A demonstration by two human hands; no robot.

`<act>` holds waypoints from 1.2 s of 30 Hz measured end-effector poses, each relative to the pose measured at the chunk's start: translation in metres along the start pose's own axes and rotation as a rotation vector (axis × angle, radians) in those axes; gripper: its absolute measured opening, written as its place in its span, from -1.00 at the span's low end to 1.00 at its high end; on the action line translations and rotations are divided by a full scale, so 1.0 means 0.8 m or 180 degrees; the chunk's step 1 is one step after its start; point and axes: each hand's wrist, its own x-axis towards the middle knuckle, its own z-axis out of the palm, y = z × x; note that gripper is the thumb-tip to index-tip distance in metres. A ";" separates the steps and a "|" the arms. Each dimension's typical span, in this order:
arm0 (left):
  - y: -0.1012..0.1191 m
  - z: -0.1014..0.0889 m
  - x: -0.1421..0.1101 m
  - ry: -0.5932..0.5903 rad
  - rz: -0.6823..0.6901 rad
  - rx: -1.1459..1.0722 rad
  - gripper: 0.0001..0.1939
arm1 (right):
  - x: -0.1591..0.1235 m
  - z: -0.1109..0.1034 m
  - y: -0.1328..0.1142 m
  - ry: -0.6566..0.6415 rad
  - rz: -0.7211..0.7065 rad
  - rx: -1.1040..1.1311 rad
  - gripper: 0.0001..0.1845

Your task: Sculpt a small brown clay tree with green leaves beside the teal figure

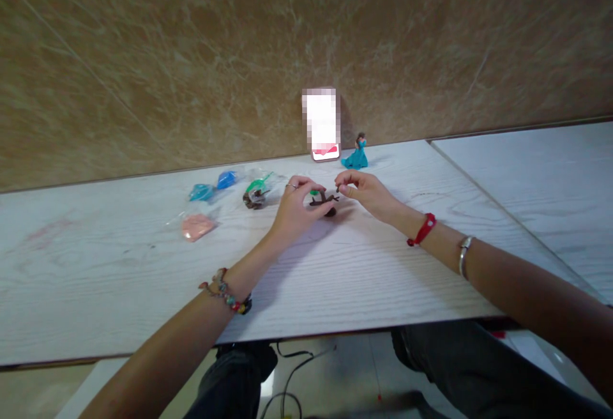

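Observation:
Between the thumb and fingers of my left hand [295,209] is a dark brown clay figure [322,200] with thin branching ends. Just right of it, my right hand [364,192] is closed in a pinch on a small brown clay piece [338,188], partly hidden by the fingertips. The two hands are close together but apart. A round dark brown lump [330,213] shows under the figure; whether it is joined to it I cannot tell. Behind the figure a bit of green [313,193] peeks out.
Left of my hands lie clear bags of clay: teal [201,192], blue [227,180], peach [197,227], and one with green and brown [256,194]. A phone [324,119] leans on the marbled wall, beside a small figurine in a turquoise dress [355,158]. The white table [335,278] ends near my legs.

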 end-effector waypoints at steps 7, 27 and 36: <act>0.000 0.002 0.002 -0.0010 -0.0101 -0.0156 -0.85 | 0.000 0.005 0.004 -0.0045 0.0063 0.0098 -0.78; -0.002 0.003 0.004 -0.0078 -0.0094 -0.0314 -0.93 | 0.000 0.008 0.001 -0.0132 0.0039 0.0082 -0.73; -0.005 0.004 0.004 -0.0072 -0.0085 -0.0391 -0.93 | -0.001 0.008 0.000 -0.0046 0.0007 0.0072 -0.79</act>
